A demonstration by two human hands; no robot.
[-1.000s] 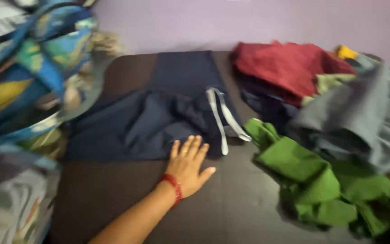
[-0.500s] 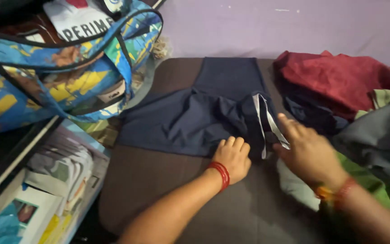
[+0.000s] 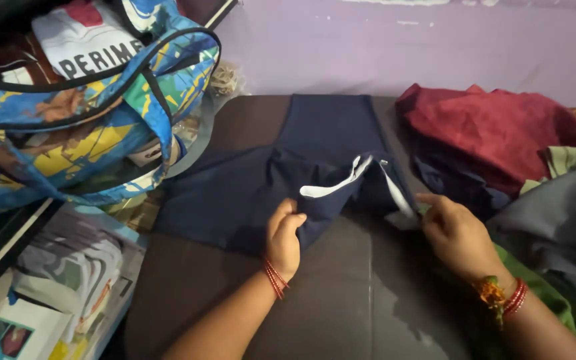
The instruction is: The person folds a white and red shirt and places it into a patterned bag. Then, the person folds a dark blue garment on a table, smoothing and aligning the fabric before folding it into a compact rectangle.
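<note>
1. Head view, centre of the frame: a navy garment [image 3: 281, 180] lies spread on a dark brown counter [image 3: 341, 307], one long panel running up toward the lilac wall [image 3: 368, 47] at the top.
2. Left hand [image 3: 285, 233], just below centre: fingers curled shut, pinching the lower edge of the navy cloth. Red threads circle the wrist.
3. Right hand [image 3: 458, 233], right of centre: fingers closed on the other end of that edge, where a white band [image 3: 331, 185] lines the fabric. Between the two hands the edge lifts off the counter and the white lining shows as a peaked fold.
4. A red and orange wristband sits on the right wrist, toward the lower right.
5. Upper right: a maroon cloth [image 3: 501, 130] heaped just beside the navy garment, with a grey cloth [image 3: 561, 220] below it and green fabric [image 3: 548, 293] poking out at the lower right edge.
6. Upper left: a blue, yellow and green patterned bag [image 3: 81, 133], stuffed full, with a white printed piece showing at its mouth. It sits close to the navy garment's left side.
7. Lower left: printed packets or magazines [image 3: 68, 280] lying flat beside the counter; detail too blurred to tell.
</note>
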